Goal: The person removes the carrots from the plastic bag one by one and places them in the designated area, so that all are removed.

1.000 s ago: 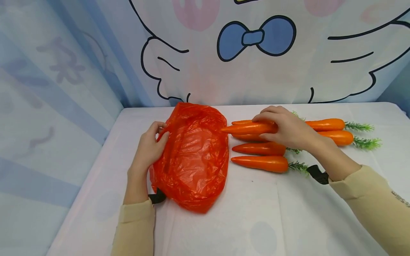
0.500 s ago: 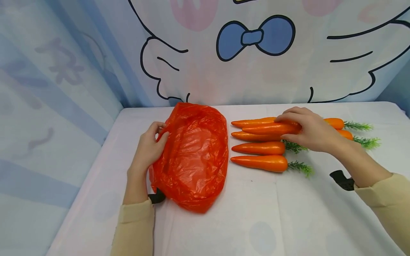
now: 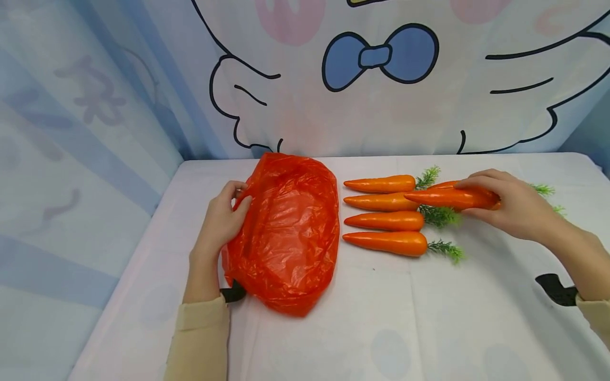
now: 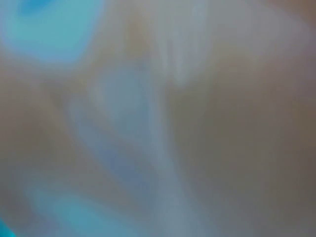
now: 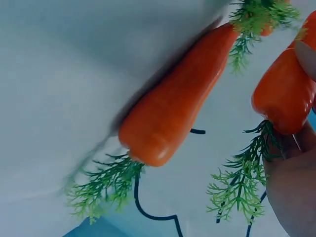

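A crumpled red plastic bag [image 3: 290,233] lies on the white-covered table in the head view. My left hand [image 3: 219,219] holds the bag's left edge, fingers bent over it and thumb against the plastic. Over the right side of the carrots, my right hand [image 3: 514,206] grips an orange carrot [image 3: 450,198] by its thick end, tip pointing left. In the right wrist view, the held carrot [image 5: 284,94] has its green leaves hanging beside the fingers. Below it rests another carrot [image 5: 173,98]. The left wrist view is too blurred to read.
To the right of the bag, several carrots lie in a stacked column, including the nearest carrot [image 3: 388,243] and the farthest carrot [image 3: 381,183], tips toward the bag. More carrots lie partly hidden behind my right hand. A printed curtain [image 3: 381,116] hangs at the table's far edge.
My right hand has moved right with the carrot, from beside the bag to over the carrots farther right. My left hand and the bag have stayed put.
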A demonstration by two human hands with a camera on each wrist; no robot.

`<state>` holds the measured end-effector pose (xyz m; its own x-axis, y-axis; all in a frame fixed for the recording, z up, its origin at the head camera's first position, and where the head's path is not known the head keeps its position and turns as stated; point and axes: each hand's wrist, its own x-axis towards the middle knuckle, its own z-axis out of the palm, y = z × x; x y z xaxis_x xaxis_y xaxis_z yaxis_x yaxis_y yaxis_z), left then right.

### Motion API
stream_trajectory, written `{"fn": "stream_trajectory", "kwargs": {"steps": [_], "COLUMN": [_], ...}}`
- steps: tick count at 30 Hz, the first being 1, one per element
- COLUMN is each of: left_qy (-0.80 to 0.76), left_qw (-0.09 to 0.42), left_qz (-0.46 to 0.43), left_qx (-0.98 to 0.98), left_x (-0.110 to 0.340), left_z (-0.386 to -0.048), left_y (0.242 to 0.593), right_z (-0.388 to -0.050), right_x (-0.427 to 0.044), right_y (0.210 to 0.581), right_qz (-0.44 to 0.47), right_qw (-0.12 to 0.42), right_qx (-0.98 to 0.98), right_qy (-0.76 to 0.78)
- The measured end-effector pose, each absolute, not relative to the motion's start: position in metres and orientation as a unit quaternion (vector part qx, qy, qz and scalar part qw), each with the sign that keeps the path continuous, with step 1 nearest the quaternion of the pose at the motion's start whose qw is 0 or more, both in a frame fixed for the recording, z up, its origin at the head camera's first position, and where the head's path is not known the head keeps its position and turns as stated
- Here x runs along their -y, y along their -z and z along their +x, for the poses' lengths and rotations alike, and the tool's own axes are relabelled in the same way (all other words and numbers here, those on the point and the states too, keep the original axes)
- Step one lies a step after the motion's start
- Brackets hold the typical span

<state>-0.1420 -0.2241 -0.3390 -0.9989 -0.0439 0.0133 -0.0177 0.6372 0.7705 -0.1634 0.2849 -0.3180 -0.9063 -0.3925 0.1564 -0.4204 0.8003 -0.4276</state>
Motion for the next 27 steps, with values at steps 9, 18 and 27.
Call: {"fn": "stream_trajectory", "kwargs": {"steps": [9, 18, 27], "left_qy": [0.427, 0.413, 0.414], "left_qw": [0.007, 0.029, 0.027], "left_qz": [0.025, 0.007, 0.008], "left_qx": [0.904, 0.91, 0.91], "left_x": [0.225, 0.224, 0.223], "left_z": [-0.142, -0.142, -0.142], "left_y": [0.34, 0.339, 0.339], "right_z": [-0.155, -0.147, -0.14], "right_x": [-0.312, -0.339, -0.36], "right_y": [0.329, 0.337, 0.346], "right_qz": [0.185, 0.152, 0.147], "right_qw": [0.05, 0.039, 0.03], "right_qx": [0.961, 0.971, 0.973], "right_qy": [-0.201, -0.178, -0.178]}}
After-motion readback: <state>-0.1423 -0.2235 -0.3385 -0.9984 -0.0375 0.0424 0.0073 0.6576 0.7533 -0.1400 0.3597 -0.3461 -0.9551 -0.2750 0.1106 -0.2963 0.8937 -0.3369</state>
